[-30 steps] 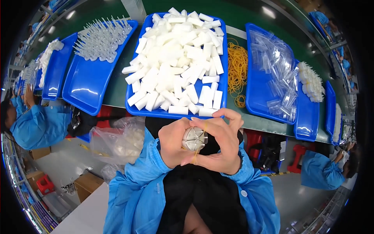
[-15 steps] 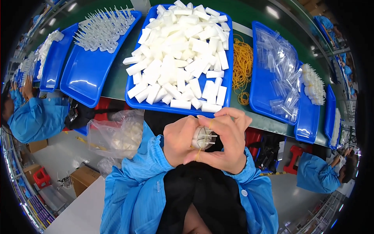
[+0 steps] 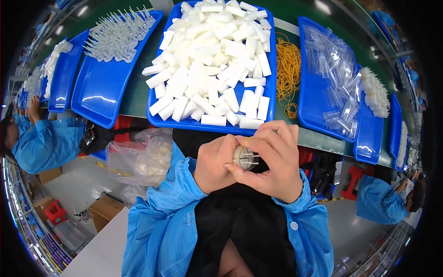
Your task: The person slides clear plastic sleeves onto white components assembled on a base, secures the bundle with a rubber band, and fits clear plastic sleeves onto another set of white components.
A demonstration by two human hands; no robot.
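In front of my chest, my left hand (image 3: pixel 212 164) is closed round a small bundle of whitish plastic pieces (image 3: pixel 242 162). Several thin pale stems stick out of the bundle to the right. My right hand (image 3: pixel 277 159) curves round the stem side, its thumb and fingertips closed on a yellow rubber band (image 3: pixel 239 157). The band runs across the bundle near my left fingers; its far side is hidden. Just beyond my hands, a blue tray (image 3: pixel 161 123) is heaped with white foam blocks (image 3: pixel 198 69).
Loose yellow rubber bands (image 3: pixel 287 69) lie right of the foam tray. Beyond them, a blue tray (image 3: pixel 310 104) holds clear plastic sleeves (image 3: pixel 334 69). Stemmed plastic pieces (image 3: pixel 117 34) stand in a left tray (image 3: pixel 99 92). Co-workers in blue sit at the left (image 3: pixel 46 138) and right (image 3: pixel 380 196).
My right thumb and fingers have come closer to my left hand. The rubber band has shifted left across the bundle. The view has tilted slightly.
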